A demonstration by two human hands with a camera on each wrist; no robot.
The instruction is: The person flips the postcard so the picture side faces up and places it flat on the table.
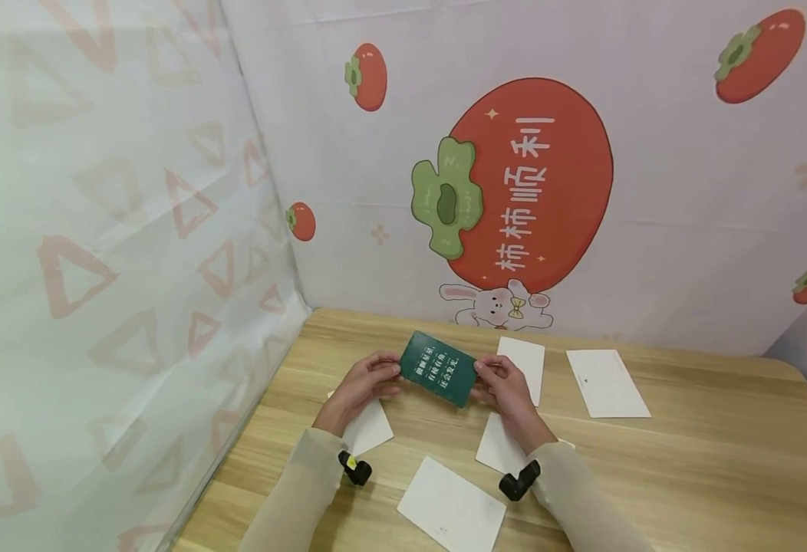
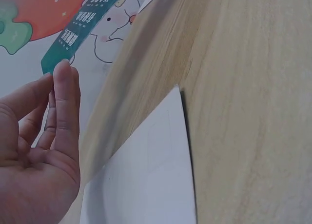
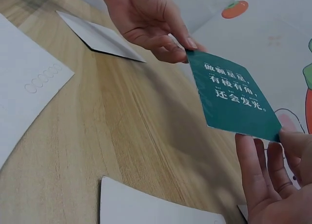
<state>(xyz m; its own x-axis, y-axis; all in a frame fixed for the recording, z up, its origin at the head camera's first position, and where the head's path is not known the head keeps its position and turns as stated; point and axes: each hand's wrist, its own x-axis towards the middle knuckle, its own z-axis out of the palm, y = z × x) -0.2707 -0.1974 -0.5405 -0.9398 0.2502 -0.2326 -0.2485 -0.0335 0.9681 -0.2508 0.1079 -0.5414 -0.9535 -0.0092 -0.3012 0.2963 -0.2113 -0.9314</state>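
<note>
A dark green card (image 1: 438,369) printed with white Chinese characters is held up above the table, tilted, between both hands. At its left end, my left hand (image 1: 367,383) pinches the edge between thumb and fingers; the left wrist view shows this grip close up, with the card (image 2: 80,26) seen at a slant. My right hand (image 1: 507,389) pinches the opposite end, thumb on the printed face and fingers behind, as the right wrist view shows at the card's (image 3: 234,94) near corner. The printed side faces up toward the head camera.
White cards lie around on the wooden table (image 1: 721,452): one (image 1: 608,383) at the right, one (image 1: 452,506) in front, one (image 1: 369,429) under the left wrist, others near the right forearm. Behind rises a backdrop (image 1: 680,230) with persimmon pictures; a patterned sheet (image 1: 100,307) hangs at left.
</note>
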